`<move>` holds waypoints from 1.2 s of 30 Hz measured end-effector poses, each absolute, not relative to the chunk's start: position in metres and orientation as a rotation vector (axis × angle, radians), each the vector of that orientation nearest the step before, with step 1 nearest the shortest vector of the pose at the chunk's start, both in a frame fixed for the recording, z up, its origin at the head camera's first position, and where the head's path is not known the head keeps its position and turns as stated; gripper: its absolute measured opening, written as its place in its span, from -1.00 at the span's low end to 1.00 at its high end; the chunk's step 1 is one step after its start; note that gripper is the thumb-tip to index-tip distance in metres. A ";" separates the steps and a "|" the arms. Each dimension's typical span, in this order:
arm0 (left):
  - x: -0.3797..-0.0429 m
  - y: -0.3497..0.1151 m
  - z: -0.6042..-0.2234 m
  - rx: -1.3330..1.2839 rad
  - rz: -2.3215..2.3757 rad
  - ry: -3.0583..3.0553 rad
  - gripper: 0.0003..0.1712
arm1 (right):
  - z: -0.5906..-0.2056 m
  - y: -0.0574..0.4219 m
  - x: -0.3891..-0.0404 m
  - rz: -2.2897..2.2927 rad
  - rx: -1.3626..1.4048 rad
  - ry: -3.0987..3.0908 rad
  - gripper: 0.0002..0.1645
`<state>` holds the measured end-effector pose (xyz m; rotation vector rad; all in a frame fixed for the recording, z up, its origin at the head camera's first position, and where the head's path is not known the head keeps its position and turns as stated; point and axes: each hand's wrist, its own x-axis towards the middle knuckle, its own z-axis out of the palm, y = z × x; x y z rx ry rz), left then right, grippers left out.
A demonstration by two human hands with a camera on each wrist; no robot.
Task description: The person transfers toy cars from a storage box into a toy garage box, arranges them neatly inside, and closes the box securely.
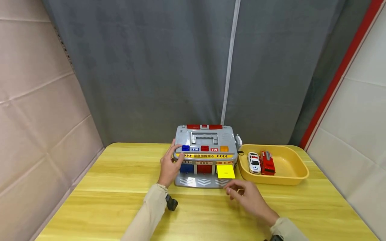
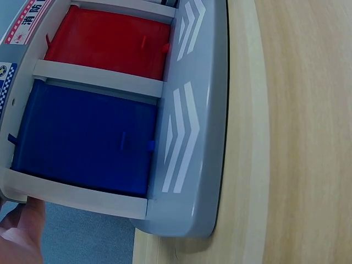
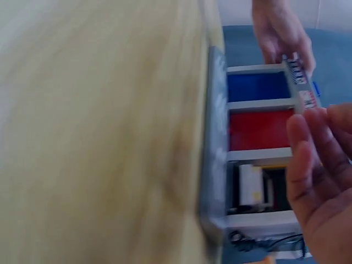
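Observation:
A grey toy emergency station (image 1: pixel 203 156) stands on the table, with a blue door (image 2: pixel 82 137) and a red door (image 2: pixel 113 41) both down. Its yellow door (image 1: pixel 226 171) is swung up at the right bay. Inside that bay, the right wrist view shows a white toy vehicle (image 3: pixel 251 186), partly hidden. My left hand (image 1: pixel 169 166) holds the station's left side, thumb toward the front and fingers at the upper corner. Just before the right end of the ramp, below the raised door, my right hand (image 1: pixel 248 198) hovers with loosely bent fingers and nothing in them.
A yellow tray (image 1: pixel 291 180) sits right of the station. In its left part lie a white toy police car (image 1: pixel 254 163) and a red toy fire truck (image 1: pixel 267 163). A black cable shows between station and tray. Grey curtain (image 1: pixel 150 73) hangs behind the table.

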<state>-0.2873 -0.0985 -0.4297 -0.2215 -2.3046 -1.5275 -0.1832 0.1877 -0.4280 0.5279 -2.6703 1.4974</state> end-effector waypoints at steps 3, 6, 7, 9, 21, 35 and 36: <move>-0.287 -0.099 -0.430 -0.229 -1.521 -2.295 -0.61 | -0.419 0.185 -0.183 1.386 0.536 -2.599 -0.92; -0.288 -0.099 -0.430 -0.224 -1.516 -2.300 -0.62 | -0.410 0.183 -0.186 1.308 0.543 -2.501 -0.90; -0.288 -0.099 -0.430 -0.224 -1.515 -2.301 -0.62 | -0.407 0.183 -0.188 1.280 0.547 -2.466 -0.89; -0.288 -0.099 -0.430 -0.226 -1.516 -2.303 -0.62 | -0.403 0.182 -0.194 1.202 0.557 -2.397 -0.88; -0.289 -0.101 -0.433 -0.221 -1.516 -2.305 -0.62 | -0.394 0.180 -0.228 0.864 0.561 -2.345 -0.46; -0.288 -0.101 -0.431 -0.225 -1.523 -2.294 -0.62 | -0.410 0.182 -0.257 0.817 0.495 -2.508 0.27; -0.288 -0.101 -0.430 -0.223 -1.523 -2.295 -0.62 | -0.412 0.182 -0.260 0.794 0.495 -2.505 0.30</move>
